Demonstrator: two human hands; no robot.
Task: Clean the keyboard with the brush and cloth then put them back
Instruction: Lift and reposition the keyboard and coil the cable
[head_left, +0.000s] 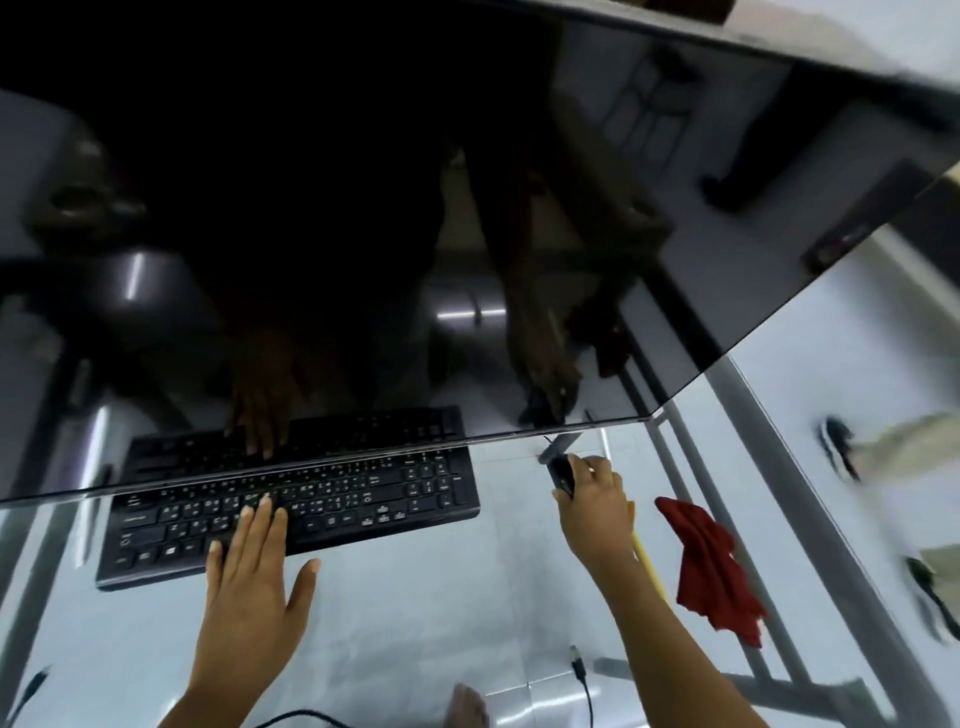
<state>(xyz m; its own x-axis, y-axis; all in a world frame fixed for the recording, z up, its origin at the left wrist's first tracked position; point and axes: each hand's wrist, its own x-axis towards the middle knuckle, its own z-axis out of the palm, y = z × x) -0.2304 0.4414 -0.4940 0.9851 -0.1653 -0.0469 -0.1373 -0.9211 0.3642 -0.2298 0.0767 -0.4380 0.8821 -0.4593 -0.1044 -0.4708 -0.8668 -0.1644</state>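
keyboard (291, 512) back rows are hidden under the monitor (363, 208) for me. left hand (249, 566) lies flat on the keys, right hand (592, 504) grips the half-covered brush (562, 474) near the cloth (711, 561).

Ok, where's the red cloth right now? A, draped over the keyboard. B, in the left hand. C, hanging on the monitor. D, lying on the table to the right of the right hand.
D: the red cloth lies loose on the table, right of the right hand, which grips the brush; the left hand rests flat on the keyboard.
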